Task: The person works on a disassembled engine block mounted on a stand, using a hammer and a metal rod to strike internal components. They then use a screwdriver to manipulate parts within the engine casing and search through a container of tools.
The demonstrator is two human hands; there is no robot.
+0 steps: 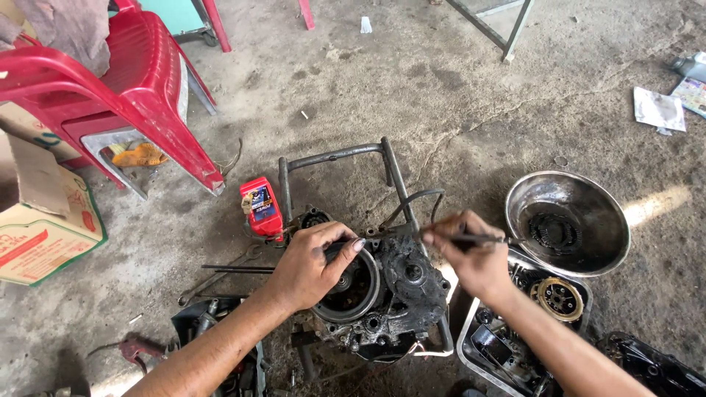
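**Two hands on a greasy engine case on the workshop floor**

A blackened motorcycle engine case [393, 294] sits on the concrete floor [441, 95], propped in a grey tube frame [346, 156]. Everything else is placed from that case.

The left hand [312, 265] lies on the case's upper left part, palm down, with the fingers curled loosely over the rim of the round clutch housing [349, 290]. The fingertips touch the metal; whether they truly grip the rim cannot be told.

The right hand [471, 257] hovers over the case's upper right corner. Its fingers are pinched closed around a thin dark tool [482, 239], a slim rod whose tip points right, away from the case. Its working end is too small to make out.

Just right of the case stands a round steel bowl [599, 202] holding a dark toothed ring [555, 231]. Below the bowl, still right of the case, a rectangular metal tray [471, 353] holds oily parts, among them a brass-coloured round clutch part [559, 298].

Just up and left of the case stands a small red oil bottle [261, 207]. Left of the case a long thin rod [235, 269] lies flat on the floor. Farther up and left are a red plastic chair [140, 88] and a cardboard box [44, 213].
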